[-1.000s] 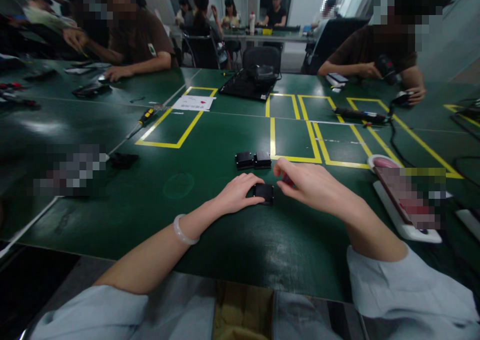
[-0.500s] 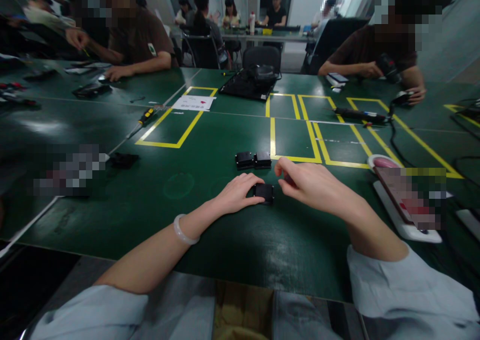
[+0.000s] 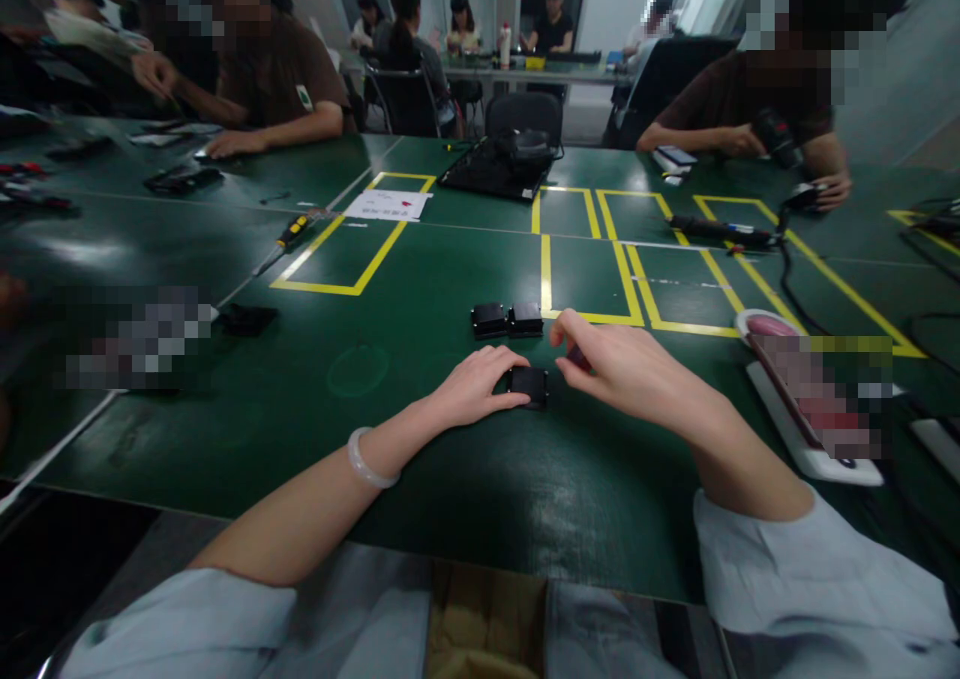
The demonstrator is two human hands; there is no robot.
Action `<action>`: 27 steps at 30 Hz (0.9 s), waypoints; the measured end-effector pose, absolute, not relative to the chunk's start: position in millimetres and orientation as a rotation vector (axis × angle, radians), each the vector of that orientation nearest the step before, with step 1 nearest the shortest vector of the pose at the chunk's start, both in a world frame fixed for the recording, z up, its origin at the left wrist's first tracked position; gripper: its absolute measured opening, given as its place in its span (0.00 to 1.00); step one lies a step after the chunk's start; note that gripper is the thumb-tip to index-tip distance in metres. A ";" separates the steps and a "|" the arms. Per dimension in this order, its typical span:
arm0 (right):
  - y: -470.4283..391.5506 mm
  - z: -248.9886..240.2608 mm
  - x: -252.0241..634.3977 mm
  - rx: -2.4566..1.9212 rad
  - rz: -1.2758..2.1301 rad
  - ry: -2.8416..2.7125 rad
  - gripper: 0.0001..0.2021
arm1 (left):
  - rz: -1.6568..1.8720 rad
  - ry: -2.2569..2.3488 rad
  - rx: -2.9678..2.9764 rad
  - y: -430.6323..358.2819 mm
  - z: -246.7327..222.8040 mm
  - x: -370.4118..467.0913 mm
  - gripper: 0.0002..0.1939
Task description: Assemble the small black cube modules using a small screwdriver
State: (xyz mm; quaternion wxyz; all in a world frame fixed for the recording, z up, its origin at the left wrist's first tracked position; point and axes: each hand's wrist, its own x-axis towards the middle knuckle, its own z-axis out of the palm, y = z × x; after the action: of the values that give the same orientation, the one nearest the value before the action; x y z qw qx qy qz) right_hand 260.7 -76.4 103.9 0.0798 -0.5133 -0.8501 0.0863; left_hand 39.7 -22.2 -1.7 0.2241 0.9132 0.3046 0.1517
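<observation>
So the left hand (image 3: 474, 384) lies on the green counter (image 3: 450, 479) with its thumb and fingers clamped on a small black block (image 3: 531, 387), which sits flat right in front of the person. The right hand (image 3: 634, 364) is just to the right of that block, fingers curled in. There's a darkish patch between the thumb and index finger, but I honestly can't tell if they're pinching something or how closed they are.

Two more black blocks (image 3: 489, 320) sit side by side just beyond the held one, near the yellow tape (image 3: 592, 318). Farther off to the left there's a screwdriver (image 3: 293, 230) with a yellow and black handle, plus a white sheet of paper (image 3: 386, 205) partly over a taped outline. Across the counter on the right, a co-worker (image 3: 780, 99) is holding a dark tool (image 3: 777, 137).
</observation>
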 end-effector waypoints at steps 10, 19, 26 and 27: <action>-75.1 103.9 257.6 -1.606 0.193 -2.547 0.09 | 0.414 0.855 2.506 -22.5 -1.5 39.7 0.20; -78.0 107.5 258.1 -1.544 0.276 -2.546 0.10 | 0.419 0.851 2.501 -22.3 -1.9 40.0 0.20; -76.1 104.8 258.9 -1.583 0.222 -2.570 0.08 | 0.419 0.847 2.526 -21.7 -4.4 39.7 0.20; -76.0 104.9 259.4 -1.577 0.227 -2.585 0.07 | 0.419 0.846 2.527 -21.6 -4.4 39.5 0.20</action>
State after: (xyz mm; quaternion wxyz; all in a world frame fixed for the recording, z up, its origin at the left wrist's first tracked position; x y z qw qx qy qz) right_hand 259.4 -76.0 104.9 0.0523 -0.5187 -0.8501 0.0746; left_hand 39.5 -21.6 -4.4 0.2204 0.9137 0.3059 0.1515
